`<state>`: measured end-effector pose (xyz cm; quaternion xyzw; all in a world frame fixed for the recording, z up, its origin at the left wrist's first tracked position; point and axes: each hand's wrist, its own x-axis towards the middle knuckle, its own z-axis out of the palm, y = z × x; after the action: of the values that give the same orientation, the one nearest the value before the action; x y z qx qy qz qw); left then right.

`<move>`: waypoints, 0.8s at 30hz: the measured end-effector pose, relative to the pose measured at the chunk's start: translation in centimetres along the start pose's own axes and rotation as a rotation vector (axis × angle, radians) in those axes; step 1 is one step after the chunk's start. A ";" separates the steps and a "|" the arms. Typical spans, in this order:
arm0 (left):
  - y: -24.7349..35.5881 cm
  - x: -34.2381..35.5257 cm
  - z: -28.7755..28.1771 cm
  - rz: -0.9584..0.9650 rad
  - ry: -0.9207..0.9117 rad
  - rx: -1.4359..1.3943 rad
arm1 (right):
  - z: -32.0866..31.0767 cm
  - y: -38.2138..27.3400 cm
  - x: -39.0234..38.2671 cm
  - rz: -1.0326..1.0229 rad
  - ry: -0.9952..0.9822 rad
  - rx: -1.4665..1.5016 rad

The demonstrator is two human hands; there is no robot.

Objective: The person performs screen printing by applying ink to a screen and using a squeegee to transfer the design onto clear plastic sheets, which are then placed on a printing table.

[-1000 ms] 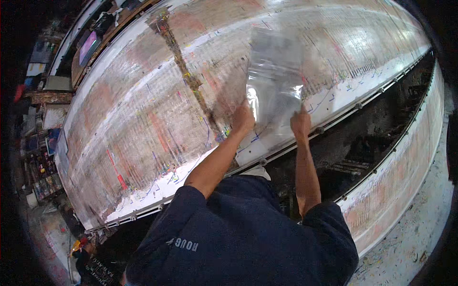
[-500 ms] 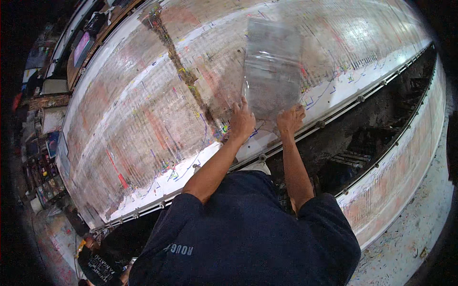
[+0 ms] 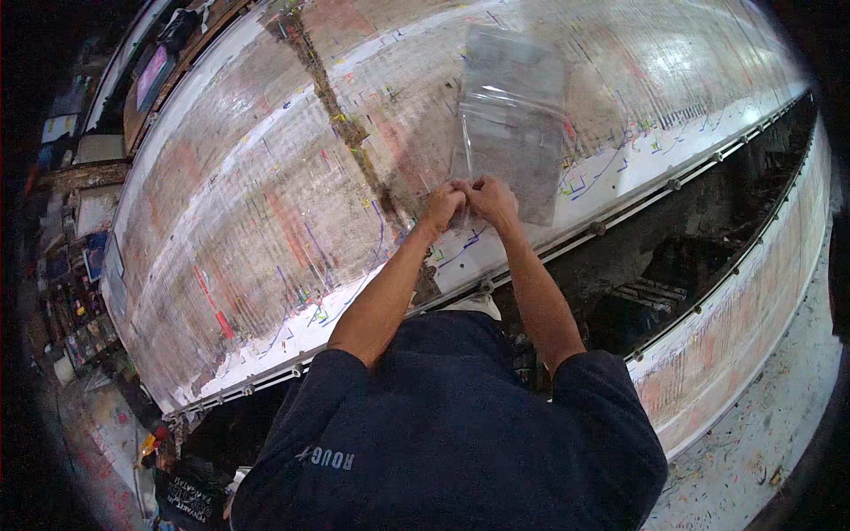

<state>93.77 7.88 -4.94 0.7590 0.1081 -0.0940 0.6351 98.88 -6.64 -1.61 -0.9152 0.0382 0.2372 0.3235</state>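
A clear, glossy plastic sheet (image 3: 511,124), possibly a flat bag, lies on the stained tabletop (image 3: 266,203) in front of me. Creases and bright reflections run across its middle. At its near left corner my left hand (image 3: 444,206) and my right hand (image 3: 493,200) meet, with fingertips pinched together on the plastic. Both hands are closed, and the fingers partly cover that corner. The sheet's far end reaches away from me over the table.
A metal rail (image 3: 602,226) with knobs edges the table. Beyond it is a dark gap (image 3: 655,274), then another curved, paint-stained surface (image 3: 735,354). Cluttered shelves (image 3: 84,310) stand at left. A person in dark clothing (image 3: 195,491) is at lower left.
My right hand has moved left from the sheet's near right corner to join my left hand at the near left corner. The near right corner now lies free.
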 end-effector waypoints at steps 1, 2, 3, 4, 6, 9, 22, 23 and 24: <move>-0.4 0.2 0.0 -0.050 0.001 -0.070 | 0.6 0.1 0.9 -0.033 -0.027 -0.008; -0.6 0.4 0.0 -0.179 -0.022 -0.126 | 0.9 0.6 1.9 -0.068 -0.053 -0.018; -0.8 0.5 0.1 -0.094 0.016 -0.145 | 0.7 1.5 3.0 -0.078 -0.056 -0.024; -0.8 0.5 0.2 -0.201 -0.067 -0.167 | 0.0 2.7 4.1 -0.294 -0.017 -0.178; -0.5 0.3 0.5 -0.297 -0.137 -0.196 | -2.8 4.7 7.4 -0.366 -0.065 -0.331; 0.3 -0.8 0.9 0.065 -0.132 0.431 | -13.5 5.5 14.6 -0.524 0.017 -0.884; 3.9 -0.5 0.7 0.104 -0.104 0.660 | -44.9 -22.6 11.8 -0.854 0.754 -0.794; 5.0 0.6 0.0 -0.161 -0.227 0.323 | -42.0 -23.0 10.2 -0.758 0.605 -0.866; 6.3 1.1 -0.6 -0.429 -0.351 -0.017 | -37.5 -22.9 9.1 -1.066 0.654 -1.167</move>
<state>96.63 7.48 0.76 0.6856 0.1555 -0.3556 0.6159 127.43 -10.76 32.75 -0.8534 -0.4340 -0.2411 -0.1586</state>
